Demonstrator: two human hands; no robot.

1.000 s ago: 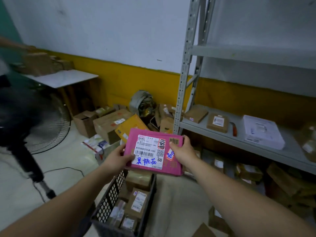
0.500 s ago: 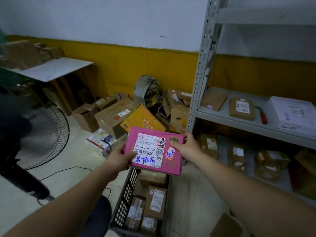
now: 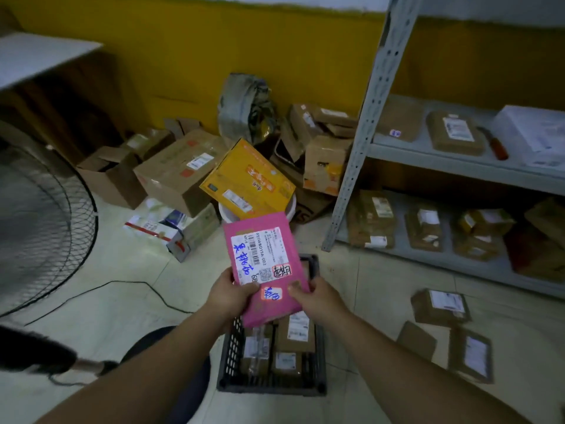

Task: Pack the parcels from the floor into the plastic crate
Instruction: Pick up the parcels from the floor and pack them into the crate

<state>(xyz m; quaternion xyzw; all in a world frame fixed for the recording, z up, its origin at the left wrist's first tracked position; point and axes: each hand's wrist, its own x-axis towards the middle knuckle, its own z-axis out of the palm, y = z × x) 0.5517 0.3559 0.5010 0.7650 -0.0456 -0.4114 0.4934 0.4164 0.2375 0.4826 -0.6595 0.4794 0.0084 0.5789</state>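
A flat pink parcel (image 3: 263, 261) with a white label and blue writing hangs lengthwise over the dark plastic crate (image 3: 319, 362). My left hand (image 3: 229, 296) grips its left edge near the lower end. My right hand (image 3: 318, 298) pinches its right edge. The crate stands on the floor right under my hands and holds several brown labelled parcels (image 3: 295, 333). More brown parcels (image 3: 440, 306) lie on the floor to the right.
A pile of cardboard boxes (image 3: 180, 172) and a yellow box (image 3: 247, 182) sits against the yellow wall. A grey metal shelf (image 3: 367, 117) with parcels stands on the right. A floor fan (image 3: 39, 221) and its cable are on the left.
The pink parcel has been turned from crosswise to lengthwise and lowered towards the crate. My view has tilted down to the floor.
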